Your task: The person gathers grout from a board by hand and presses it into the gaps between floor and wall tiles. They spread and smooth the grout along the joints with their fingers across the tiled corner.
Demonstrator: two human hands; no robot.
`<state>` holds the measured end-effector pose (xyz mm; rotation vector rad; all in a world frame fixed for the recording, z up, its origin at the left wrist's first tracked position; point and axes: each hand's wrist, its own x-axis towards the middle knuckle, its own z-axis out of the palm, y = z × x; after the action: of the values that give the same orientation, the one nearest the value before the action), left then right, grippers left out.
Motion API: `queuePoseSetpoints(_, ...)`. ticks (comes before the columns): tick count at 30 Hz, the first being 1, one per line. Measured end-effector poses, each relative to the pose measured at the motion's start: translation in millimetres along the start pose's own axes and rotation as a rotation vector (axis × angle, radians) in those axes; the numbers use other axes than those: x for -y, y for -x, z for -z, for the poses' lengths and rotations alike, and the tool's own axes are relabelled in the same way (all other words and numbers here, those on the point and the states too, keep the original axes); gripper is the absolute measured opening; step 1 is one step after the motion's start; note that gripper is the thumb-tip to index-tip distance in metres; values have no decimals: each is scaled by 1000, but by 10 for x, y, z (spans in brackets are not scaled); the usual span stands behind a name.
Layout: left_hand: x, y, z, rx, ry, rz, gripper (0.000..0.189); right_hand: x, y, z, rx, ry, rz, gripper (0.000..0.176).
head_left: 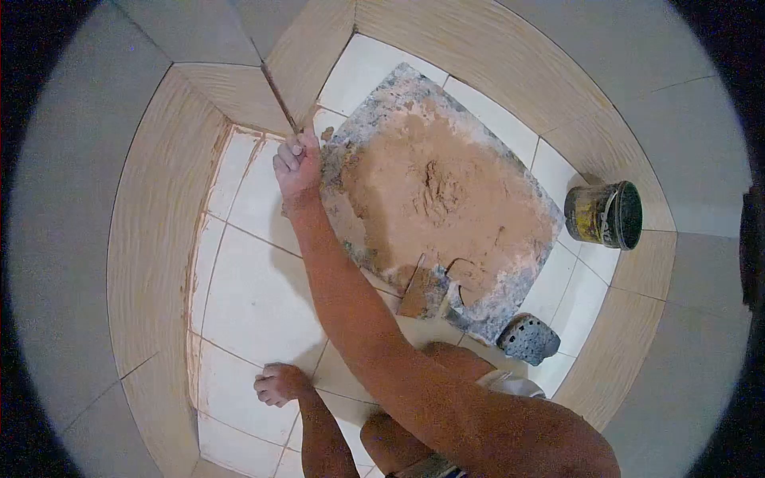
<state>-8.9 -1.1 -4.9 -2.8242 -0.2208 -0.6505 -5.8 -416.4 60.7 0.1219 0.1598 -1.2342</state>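
Observation:
My right hand [296,162] is at the wall corner, its fingers curled with one finger against the brown vertical joint [280,99]; whether it holds anything small is hidden. My left hand [279,385] rests with curled fingers on the white floor tiles [255,303]; its palm is hidden. Reddish-brown paste lines the floor edge on the left. Right of my right hand lies a speckled stone slab [339,159] covered with brown mortar [470,199]. A trowel [425,295] lies at the slab's near edge.
A black bucket [594,213] with a yellow label stands tilted in view at the right. Near the slab's lower right corner sits a grey block with holes [528,339]. Beige wall tiles [151,239] border the floor. My knees are at the bottom.

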Motion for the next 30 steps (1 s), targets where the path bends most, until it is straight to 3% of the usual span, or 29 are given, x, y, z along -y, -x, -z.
queuePoseSetpoints(6, -20, 10, 117, 119, -146, -124, 24, -152, -2, -27, 32, -99, 71, 5)
queuePoseSetpoints(8, -29, 9, 21, 68, -60, 18, 25, -208, -34, -19, -99, -100, 60, 20)
queuePoseSetpoints(9, -41, 18, 31, 68, -59, 21, 25, -196, -27, -23, -98, -100, 57, 20)
queuePoseSetpoints(11, -42, 23, 64, 84, -41, 3, 24, -152, 29, -23, -159, 68, 22, 45)
queuePoseSetpoints(12, -44, 11, 73, 83, -40, 6, 24, -160, 38, -4, -156, 68, 19, 45)
queuePoseSetpoints(14, -44, -9, 85, 207, -5, 69, 31, -148, 55, 33, -207, 351, 42, 66)
queuePoseSetpoints(15, -26, -20, 67, 206, -4, 72, 31, -157, 34, 87, -204, 351, 40, 66)
queuePoseSetpoints(17, 10, -21, 18, 229, -85, -34, 31, -208, -59, 274, -312, 779, 87, 73)
queuePoseSetpoints(21, -28, -1, 52, 185, -23, 44, 32, -431, -350, 734, -341, 981, 169, 76)
queuePoseSetpoints(23, -14, -10, 32, 171, 24, 65, 33, -517, -502, 1024, -333, 1345, 393, 76)
queuePoseSetpoints(24, -10, -2, 8, 170, 25, 64, 33, -468, -594, 1152, -334, 1343, 395, 76)
queuePoseSetpoints(26, -3, 19, -40, 139, -80, -28, 27, -379, -744, 1334, -162, 440, -140, 78)
queuePoseSetpoints(27, -9, 9, -22, 139, -79, -26, 27, -349, -651, 1160, -159, 440, -141, 78)
queuePoseSetpoints(29, -9, -14, 57, 223, 52, 81, 29, -293, -357, 658, -271, 946, 232, 80)
queuePoseSetpoints(30, -13, -8, 73, 224, 50, 80, 29, -296, -358, 654, -273, 948, 231, 80)
